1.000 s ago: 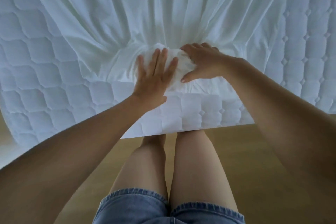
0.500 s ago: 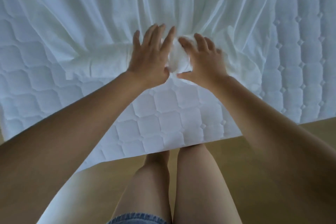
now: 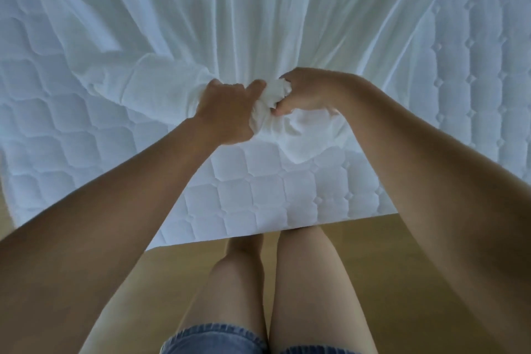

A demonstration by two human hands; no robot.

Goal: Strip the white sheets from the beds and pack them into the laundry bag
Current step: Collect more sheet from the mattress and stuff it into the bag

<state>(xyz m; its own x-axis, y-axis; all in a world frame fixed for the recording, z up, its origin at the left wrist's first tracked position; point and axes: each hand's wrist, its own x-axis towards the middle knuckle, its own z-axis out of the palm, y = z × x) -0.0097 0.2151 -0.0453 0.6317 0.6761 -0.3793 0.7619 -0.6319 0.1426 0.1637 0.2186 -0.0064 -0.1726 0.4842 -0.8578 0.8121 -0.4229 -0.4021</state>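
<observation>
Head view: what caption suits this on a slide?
Left hand and right hand grip the bunched white sheet on the quilted mattress.

Views: one, worn on the person's head
Facing: forward and steeply down across the near edge of the bed (image 3: 258, 195)
Nearness: close; left hand (image 3: 227, 112) and right hand (image 3: 310, 90) meet mid-frame, forearms fill the lower corners
Top: sheet (image 3: 258, 8) stretching away from the camera
Bottom: legs (image 3: 310, 282), shorts (image 3: 212, 339) and floor (image 3: 382, 253) right beneath
Lens: wide, the bed edge bows
</observation>
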